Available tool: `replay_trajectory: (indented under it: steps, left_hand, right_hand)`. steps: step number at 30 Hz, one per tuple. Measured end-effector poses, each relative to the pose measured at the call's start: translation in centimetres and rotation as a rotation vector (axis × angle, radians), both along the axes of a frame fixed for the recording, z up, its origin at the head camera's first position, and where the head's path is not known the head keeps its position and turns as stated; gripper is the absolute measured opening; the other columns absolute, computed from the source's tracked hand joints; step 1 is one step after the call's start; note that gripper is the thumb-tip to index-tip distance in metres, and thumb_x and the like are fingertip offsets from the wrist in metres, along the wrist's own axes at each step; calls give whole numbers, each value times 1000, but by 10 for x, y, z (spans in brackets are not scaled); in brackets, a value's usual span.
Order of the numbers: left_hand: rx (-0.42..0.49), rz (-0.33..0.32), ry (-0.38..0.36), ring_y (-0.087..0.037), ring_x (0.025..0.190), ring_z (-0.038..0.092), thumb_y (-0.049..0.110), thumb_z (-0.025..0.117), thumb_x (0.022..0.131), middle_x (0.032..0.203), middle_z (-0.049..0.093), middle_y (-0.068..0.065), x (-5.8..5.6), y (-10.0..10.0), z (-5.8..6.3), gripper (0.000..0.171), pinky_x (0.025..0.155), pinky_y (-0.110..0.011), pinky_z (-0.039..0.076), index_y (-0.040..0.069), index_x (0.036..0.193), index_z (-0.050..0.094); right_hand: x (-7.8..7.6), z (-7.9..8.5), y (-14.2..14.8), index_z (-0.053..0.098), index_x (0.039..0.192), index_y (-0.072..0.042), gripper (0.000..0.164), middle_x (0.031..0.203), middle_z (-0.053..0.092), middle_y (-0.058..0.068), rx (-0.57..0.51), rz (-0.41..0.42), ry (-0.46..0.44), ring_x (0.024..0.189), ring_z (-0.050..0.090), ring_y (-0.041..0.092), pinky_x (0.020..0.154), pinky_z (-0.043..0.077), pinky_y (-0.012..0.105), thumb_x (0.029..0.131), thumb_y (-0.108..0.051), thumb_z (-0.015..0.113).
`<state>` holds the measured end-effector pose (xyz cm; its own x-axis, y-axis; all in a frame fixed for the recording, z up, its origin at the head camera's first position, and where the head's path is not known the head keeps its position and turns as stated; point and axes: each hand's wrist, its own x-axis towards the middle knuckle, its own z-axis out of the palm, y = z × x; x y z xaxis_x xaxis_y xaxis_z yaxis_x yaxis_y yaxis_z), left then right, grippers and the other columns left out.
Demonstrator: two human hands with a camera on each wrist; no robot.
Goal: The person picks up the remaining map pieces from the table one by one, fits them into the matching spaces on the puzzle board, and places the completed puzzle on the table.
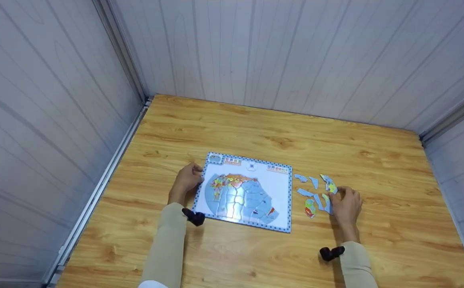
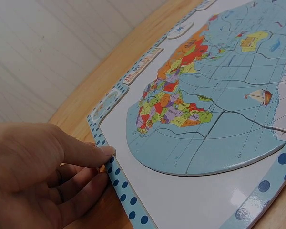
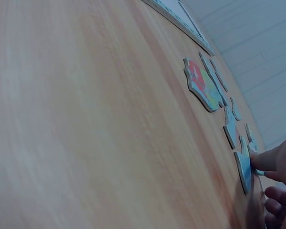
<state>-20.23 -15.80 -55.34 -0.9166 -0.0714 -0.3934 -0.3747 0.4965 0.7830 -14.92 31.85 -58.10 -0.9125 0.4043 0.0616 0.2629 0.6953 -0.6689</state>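
A world map jigsaw board [image 1: 279, 188] with a dotted blue border lies on the table, its assembled pieces forming a partial oval map. My left hand [image 1: 188, 178] grips the board's left edge, thumb on the dotted border and the other fingers curled at the side, as the left wrist view shows. To the board's right, my right hand [image 1: 347, 204] pinches a blue, green and yellow puzzle piece [image 1: 330, 186] among the loose ones. A curved blue piece [image 3: 243, 167] lies beside the thumb in the right wrist view. The right fingertips are partly hidden there.
Several loose pieces lie between the board and my right hand, including a red and green piece [image 1: 310, 209] and a blue strip [image 1: 305, 192]. The wooden table [image 1: 232, 128] meets pale panel walls [image 1: 232, 52] at the back and both sides.
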Motion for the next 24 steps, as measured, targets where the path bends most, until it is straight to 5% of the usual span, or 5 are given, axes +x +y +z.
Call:
replay_trajectory:
  steps: [19,24]
  left_hand:
    - [37,6,-23,-25,97,54,1,60,87,106,56,-12,0,0,0,29,85,-35,45,5,116,55]
    - [7,-5,-17,-23,96,53,2,60,87,105,56,-10,0,-1,-1,30,84,-34,44,6,116,55]
  right_hand:
    - [0,-7,1,63,113,-4,26,99,68,21,-62,-54,148,97,54,33,103,23,53,88,-8,63]
    - [0,-5,1,67,110,-6,21,98,70,18,-83,-65,154,91,58,28,92,36,42,91,-10,61]
